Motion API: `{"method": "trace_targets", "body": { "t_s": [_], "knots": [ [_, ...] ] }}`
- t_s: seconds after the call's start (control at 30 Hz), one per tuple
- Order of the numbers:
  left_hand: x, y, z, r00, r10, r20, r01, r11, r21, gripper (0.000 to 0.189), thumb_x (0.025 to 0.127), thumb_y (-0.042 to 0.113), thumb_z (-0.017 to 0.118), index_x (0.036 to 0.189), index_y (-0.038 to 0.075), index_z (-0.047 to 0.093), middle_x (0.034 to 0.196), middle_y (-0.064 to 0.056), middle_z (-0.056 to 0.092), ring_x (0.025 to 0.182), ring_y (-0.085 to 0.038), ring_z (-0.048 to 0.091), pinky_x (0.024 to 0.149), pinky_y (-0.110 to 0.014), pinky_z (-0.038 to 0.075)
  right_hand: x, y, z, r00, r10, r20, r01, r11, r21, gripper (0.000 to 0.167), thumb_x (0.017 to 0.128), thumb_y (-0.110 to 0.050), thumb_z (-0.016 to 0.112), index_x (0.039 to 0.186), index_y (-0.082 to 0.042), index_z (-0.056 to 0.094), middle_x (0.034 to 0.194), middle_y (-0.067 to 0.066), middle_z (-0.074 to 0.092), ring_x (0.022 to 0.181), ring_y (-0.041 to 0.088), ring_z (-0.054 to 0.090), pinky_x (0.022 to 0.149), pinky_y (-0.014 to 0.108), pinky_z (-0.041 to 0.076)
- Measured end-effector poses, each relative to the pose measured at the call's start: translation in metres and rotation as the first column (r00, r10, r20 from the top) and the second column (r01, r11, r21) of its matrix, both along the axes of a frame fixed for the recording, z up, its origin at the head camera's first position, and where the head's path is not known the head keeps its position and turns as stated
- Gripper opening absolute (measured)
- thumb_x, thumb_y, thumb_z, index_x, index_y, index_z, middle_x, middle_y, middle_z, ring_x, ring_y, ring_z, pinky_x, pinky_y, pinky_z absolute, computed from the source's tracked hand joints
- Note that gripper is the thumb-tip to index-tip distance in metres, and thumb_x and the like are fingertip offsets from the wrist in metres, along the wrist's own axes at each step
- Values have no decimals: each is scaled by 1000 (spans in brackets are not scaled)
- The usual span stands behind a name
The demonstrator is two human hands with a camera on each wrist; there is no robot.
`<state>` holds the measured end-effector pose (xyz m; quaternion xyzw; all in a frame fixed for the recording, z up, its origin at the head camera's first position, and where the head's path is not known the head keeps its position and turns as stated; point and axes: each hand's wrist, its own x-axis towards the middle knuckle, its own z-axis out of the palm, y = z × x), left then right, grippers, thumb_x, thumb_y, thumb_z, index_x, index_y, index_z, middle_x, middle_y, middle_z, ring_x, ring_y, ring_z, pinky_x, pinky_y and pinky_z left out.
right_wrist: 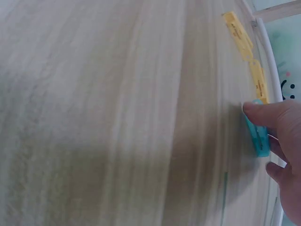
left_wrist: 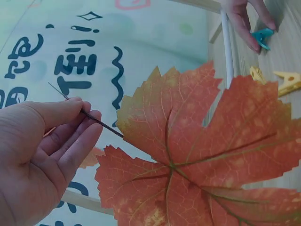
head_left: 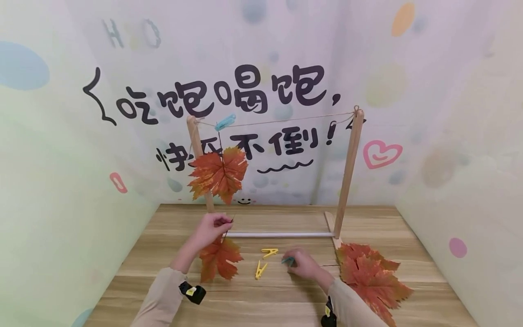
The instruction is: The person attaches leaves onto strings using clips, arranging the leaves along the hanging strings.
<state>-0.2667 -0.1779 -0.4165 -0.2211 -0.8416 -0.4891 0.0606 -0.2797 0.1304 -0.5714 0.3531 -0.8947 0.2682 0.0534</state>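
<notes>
My left hand (head_left: 211,230) pinches the thin dark stem of an orange-red artificial maple leaf (left_wrist: 197,155), which hangs below the fingers just over the table. In the right wrist view, my right hand (right_wrist: 284,136) pinches a blue clothespin (right_wrist: 257,134) between thumb and fingers, close to the tabletop. Two yellow clothespins (head_left: 260,270) lie on the wood to the left of that hand. Above, another maple leaf (head_left: 220,175) hangs by its stem from a string (head_left: 282,121), held by a second blue clothespin (head_left: 225,122) near the left post.
Two wooden posts (head_left: 349,172) carry the string, joined low down by a white rod (head_left: 282,235). More maple leaves (head_left: 372,281) lie stacked on the table at the right, beside my right forearm. A printed wall (head_left: 286,41) stands behind.
</notes>
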Motion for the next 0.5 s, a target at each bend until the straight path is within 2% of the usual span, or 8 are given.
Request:
{"method": "trace_targets", "body": {
  "t_s": [0.1, 0.2, 0.3, 0.4, 0.5],
  "knots": [
    [5, 4, 5, 1000, -8, 5, 8, 1000, 26, 10, 81, -4, 63, 89, -10, 65, 82, -20, 65, 68, -13, 58, 59, -20, 49, 2, 0, -3, 999, -37, -15, 38, 998, 44, 26, 70, -8, 75, 94, -3, 66, 97, 9, 65, 91, 26, 58, 81, 43, 46],
    [15, 11, 17, 1000, -3, 15, 2, 999, 39, 9, 82, -7, 60, 89, -12, 64, 83, -24, 63, 69, -18, 59, 59, -19, 49, 3, 0, -5, 997, -53, -48, 57, 996, 71, 26, 70, -14, 76, 93, -5, 67, 96, 7, 65, 90, 24, 57, 81, 41, 46],
    [24, 21, 31, 999, 26, 32, -28, 998, 48, 10, 82, -7, 59, 89, -14, 62, 85, -29, 62, 71, -26, 59, 60, -19, 48, 5, -1, -5, 997, -38, -73, 44, 996, 75, 24, 69, -16, 77, 88, -5, 68, 88, 4, 66, 83, 18, 59, 77, 35, 48],
    [26, 30, 38, 997, 73, 41, -76, 995, 70, 11, 83, -5, 59, 90, -14, 61, 85, -28, 62, 73, -28, 60, 60, -18, 47, 7, -3, -4, 997, -6, -78, 13, 996, 91, 23, 68, -18, 78, 84, -6, 68, 81, 0, 65, 75, 12, 59, 69, 27, 49],
    [23, 35, 41, 995, 99, 19, -100, 991, 89, 10, 83, -5, 60, 89, -13, 60, 84, -26, 62, 73, -29, 59, 59, -19, 47, 11, -5, -1, 999, 19, -47, -14, 994, 110, 25, 67, -21, 79, 84, -7, 68, 80, 0, 65, 74, 9, 58, 66, 23, 48]
  ]
}}
